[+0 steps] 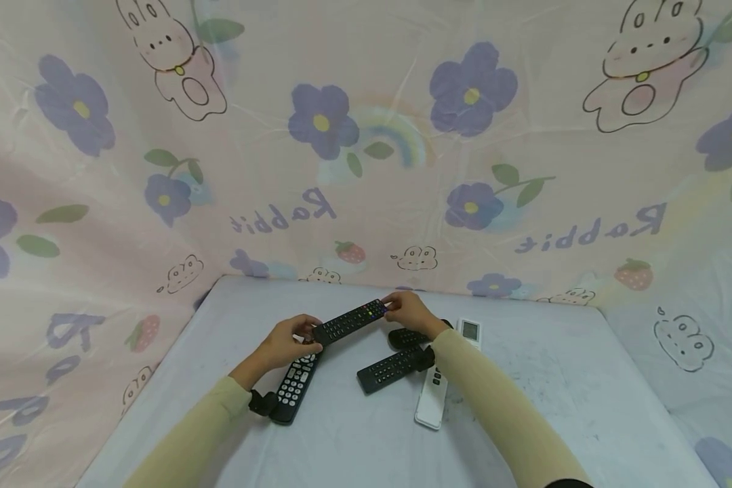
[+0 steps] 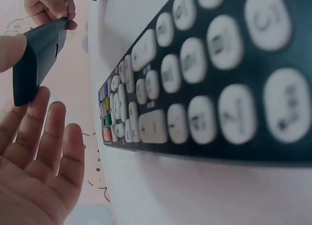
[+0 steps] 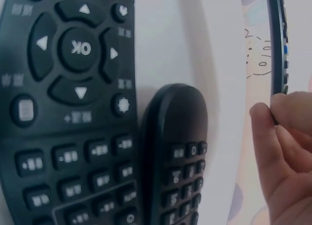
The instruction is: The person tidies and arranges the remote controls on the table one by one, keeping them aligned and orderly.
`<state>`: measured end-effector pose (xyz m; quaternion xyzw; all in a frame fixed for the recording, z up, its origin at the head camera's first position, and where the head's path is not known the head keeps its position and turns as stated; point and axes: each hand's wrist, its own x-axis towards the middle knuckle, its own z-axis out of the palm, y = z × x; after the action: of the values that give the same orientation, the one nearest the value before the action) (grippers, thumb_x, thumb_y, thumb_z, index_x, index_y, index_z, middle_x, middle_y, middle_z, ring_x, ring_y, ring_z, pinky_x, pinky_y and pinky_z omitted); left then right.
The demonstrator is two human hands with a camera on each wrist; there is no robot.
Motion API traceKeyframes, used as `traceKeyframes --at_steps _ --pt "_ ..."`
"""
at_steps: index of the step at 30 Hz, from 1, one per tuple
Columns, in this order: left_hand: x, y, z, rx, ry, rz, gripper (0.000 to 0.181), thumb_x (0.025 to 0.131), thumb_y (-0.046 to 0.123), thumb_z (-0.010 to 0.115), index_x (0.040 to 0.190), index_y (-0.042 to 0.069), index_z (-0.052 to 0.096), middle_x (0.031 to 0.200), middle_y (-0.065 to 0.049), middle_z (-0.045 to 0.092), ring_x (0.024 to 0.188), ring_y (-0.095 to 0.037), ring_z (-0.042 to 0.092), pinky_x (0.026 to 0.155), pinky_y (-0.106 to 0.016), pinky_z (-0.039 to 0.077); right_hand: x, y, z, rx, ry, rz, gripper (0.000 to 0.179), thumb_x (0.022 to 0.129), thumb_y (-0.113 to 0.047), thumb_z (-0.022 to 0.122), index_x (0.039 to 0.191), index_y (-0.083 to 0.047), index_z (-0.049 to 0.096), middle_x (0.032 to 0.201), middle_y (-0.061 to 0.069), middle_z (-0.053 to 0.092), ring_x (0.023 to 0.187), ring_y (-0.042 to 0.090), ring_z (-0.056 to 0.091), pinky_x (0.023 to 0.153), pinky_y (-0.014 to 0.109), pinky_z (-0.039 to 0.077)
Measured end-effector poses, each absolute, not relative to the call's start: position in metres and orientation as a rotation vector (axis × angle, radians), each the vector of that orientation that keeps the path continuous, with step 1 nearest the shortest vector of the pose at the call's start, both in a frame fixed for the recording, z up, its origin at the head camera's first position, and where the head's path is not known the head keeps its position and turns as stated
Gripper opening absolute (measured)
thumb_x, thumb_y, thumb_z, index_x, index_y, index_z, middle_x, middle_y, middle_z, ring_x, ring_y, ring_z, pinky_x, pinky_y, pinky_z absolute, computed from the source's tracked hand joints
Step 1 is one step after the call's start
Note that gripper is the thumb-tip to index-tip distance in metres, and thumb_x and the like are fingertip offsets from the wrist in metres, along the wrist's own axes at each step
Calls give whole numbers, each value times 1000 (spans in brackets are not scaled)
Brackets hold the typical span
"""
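Observation:
A slim black remote control [image 1: 349,323] is held up above the table, tilted with its right end higher. My left hand [image 1: 280,344] pinches its left end; in the left wrist view the thumb lies against one side and fingertips touch the other. With thumb and index finger, my right hand [image 1: 413,313] pinches the far end, as the right wrist view also shows. Beneath my left hand lies a longer black remote with white buttons [image 2: 190,61]. Under my right forearm are a black remote [image 1: 390,369], a rounded black remote [image 3: 183,117] and a white remote with a small screen [image 1: 432,400].
The remotes lie on a table with a white cover [image 1: 341,440]. A pale curtain [image 1: 378,203] printed with flowers and rabbits hangs behind and along the sides. A dark camera strap sits on each wrist, close to the lying remotes.

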<state>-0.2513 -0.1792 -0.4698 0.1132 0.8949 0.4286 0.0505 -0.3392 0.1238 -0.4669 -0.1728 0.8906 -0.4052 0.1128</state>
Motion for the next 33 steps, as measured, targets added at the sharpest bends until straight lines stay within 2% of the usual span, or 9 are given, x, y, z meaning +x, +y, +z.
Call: traceKeyframes --at_steps 12,17,23,29,33 --pt "-239 -173 -472 314 2686 1383 42 79 19 79 118 16 62 97 4 65 88 -12 59 76 -29 51 -338 119 -470 -590 2663 -1130 33 90 -6 62 122 -3 61 92 7 66 77 13 64 68 27 53" --pt "-232 -173 -468 385 2696 1348 39 83 19 76 119 15 61 99 3 64 89 -12 58 74 -25 51 -339 116 -469 -607 2643 -1118 33 90 -5 62 123 -3 60 100 10 65 84 16 64 73 29 55" --pt "-225 -179 -472 489 2706 1309 43 83 26 76 122 16 61 109 -2 64 93 -13 58 73 -23 51 -339 110 -468 -669 2632 -1059 34 90 -9 63 124 -6 60 107 9 65 94 17 62 81 31 53" --pt "-216 -182 -477 565 2709 1281 49 80 30 78 124 17 60 103 2 63 91 -16 60 69 -23 51 -335 102 -466 -724 2610 -1007 33 92 -9 61 125 -8 60 109 9 66 96 19 63 83 34 53" --pt "-205 -182 -478 682 2813 1132 52 77 33 80 123 17 61 99 8 65 91 -15 64 74 -28 54 -333 95 -466 -748 2581 -955 32 93 -11 60 126 -11 60 110 7 66 97 17 62 82 33 53"
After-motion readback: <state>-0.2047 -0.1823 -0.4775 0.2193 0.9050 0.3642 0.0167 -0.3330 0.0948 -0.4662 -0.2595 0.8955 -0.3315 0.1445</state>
